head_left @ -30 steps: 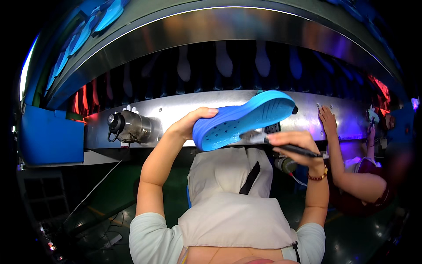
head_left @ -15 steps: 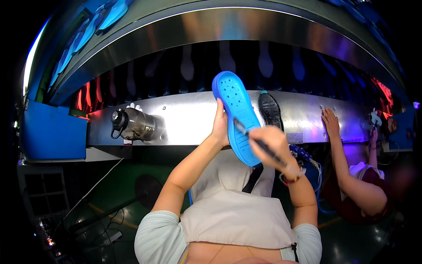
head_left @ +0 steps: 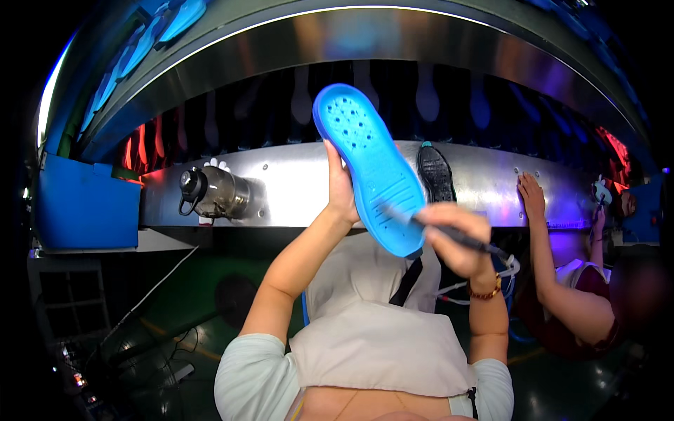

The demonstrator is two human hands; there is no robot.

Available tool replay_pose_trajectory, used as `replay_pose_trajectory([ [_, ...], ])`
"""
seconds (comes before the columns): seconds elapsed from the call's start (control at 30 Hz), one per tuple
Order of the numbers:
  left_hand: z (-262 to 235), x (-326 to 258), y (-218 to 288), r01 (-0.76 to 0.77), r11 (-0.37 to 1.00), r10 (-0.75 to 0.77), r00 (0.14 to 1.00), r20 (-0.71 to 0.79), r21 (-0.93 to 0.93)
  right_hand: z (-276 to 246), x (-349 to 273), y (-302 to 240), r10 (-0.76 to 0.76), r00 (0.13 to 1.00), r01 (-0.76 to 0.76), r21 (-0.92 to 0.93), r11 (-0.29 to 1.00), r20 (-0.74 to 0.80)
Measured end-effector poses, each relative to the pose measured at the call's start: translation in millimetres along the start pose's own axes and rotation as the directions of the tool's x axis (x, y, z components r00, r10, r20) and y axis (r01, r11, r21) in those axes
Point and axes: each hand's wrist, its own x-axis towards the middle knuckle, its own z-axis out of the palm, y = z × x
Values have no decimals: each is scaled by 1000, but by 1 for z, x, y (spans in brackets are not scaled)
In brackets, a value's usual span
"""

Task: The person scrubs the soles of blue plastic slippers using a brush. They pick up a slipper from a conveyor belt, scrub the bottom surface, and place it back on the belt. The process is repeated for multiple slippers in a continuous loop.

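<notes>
A bright blue shoe sole (head_left: 375,172), with small holes in its upper end and ridges lower down, is held up tilted in front of me. My left hand (head_left: 341,186) grips its left edge, thumb along the side and the other fingers hidden behind. In my right hand (head_left: 460,238) is a dark-handled brush (head_left: 456,236), fingers closed round the handle. The brush's blurred tip lies over the lower ridged part of the sole; whether it touches, I cannot tell. Just right of the sole, a black shoe sole (head_left: 437,174) lies on the metal ledge (head_left: 295,175).
On the ledge's left stands a dark translucent bottle (head_left: 214,194) lying on its side. Beyond the ledge, several soles hang in a dark opening under a metal hood (head_left: 281,52). At right, a co-worker's hand (head_left: 532,196) rests on the ledge. A blue box (head_left: 88,203) bounds the left end.
The blue sole has shifted up and left with my left hand. My right hand has moved slightly right and down, and the brush tip is now lower on the sole.
</notes>
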Motion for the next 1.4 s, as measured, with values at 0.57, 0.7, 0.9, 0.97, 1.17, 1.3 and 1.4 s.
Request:
replay_pose_trajectory([
  [0.57, 38, 6, 39, -111, 987, 97, 987, 127, 113, -13, -13, 23, 130, 988, -154, 546, 824, 82],
  [0.7, 52, -17, -4, -150, 988, 142, 962, 232, 19, 10, -12, 15, 236, 967, -104, 688, 718, -100],
  [0.9, 25, -15, -3, -75, 979, 62, 995, 73, 190, 4, -4, -12, -59, 992, 24, 290, 957, 110],
  [0.97, 33, -15, -1, -70, 992, 66, 997, 39, 107, -7, 1, -8, 33, 998, -21, 239, 971, -50],
  [1.17, 43, -4, 9, -20, 999, 23, 995, 93, -26, -17, 13, -13, -48, 992, 45, 32, 999, 115],
  [1.3, 38, 1, 18, 191, 979, -174, 964, 200, -74, -7, 9, -28, -179, 924, 185, 16, 983, 339],
  [1.4, 44, -2, 26, 291, 953, -298, 952, 77, 85, -21, 8, -26, -167, 928, 163, 39, 986, 332],
])
